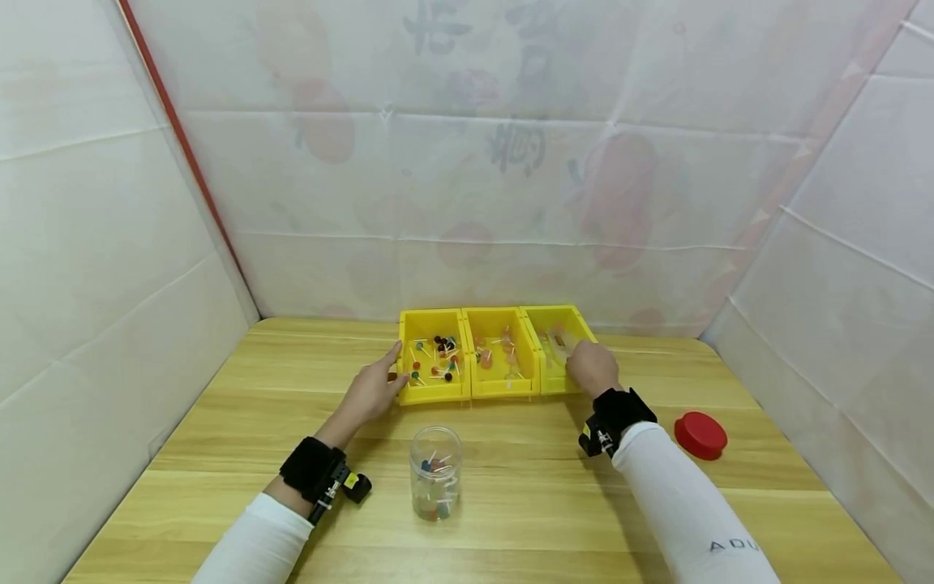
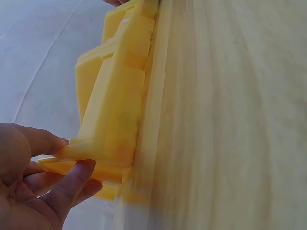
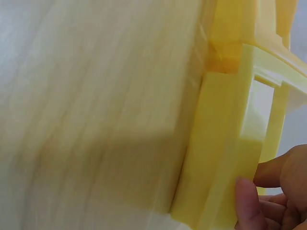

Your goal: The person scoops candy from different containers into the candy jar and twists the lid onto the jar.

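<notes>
Three yellow bins stand side by side at the back of the wooden table (image 1: 554,503). The left bin (image 1: 434,394) holds several coloured lollipops. My left hand (image 1: 390,370) grips its front left corner, and the left wrist view shows thumb and fingers of this hand (image 2: 72,154) pinching the rim of that bin (image 2: 115,100). The middle bin (image 1: 505,388) holds pale sweets. My right hand (image 1: 581,362) holds the front rim of the right bin (image 1: 560,311). In the right wrist view that hand (image 3: 254,180) has its thumb on the front wall of the bin (image 3: 220,139).
A clear jar (image 1: 435,472) with several lollipops stands lidless near the front middle, between my forearms. A red lid (image 1: 700,435) lies on the table to the right. White sheeting walls in the table on the left, back and right.
</notes>
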